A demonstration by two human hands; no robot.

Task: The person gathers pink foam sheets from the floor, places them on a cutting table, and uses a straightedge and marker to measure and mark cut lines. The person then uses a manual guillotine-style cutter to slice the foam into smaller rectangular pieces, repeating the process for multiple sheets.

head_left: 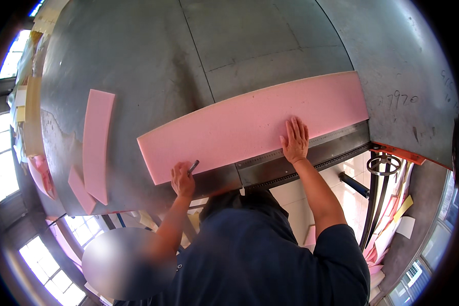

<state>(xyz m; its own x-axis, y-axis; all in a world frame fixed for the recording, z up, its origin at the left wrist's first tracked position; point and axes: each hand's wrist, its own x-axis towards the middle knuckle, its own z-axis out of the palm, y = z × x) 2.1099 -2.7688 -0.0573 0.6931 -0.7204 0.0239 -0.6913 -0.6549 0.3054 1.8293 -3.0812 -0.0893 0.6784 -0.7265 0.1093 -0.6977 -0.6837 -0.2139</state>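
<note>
While left hand (182, 179) grips a marker (193, 166), right hand (295, 140) flat, fingers spread, pins the pink foam sheet (250, 122), probably light, soft, best pressed mid-edge.

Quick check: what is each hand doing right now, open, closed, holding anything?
Left hand: closed around a dark marker at the edge of the pink foam sheet.
Right hand: open, flat on the pink foam sheet, holding nothing.

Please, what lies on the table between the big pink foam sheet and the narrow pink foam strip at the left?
Nothing: the head view shows only bare grey table between the big pink foam sheet and the narrow pink foam strip.
</note>
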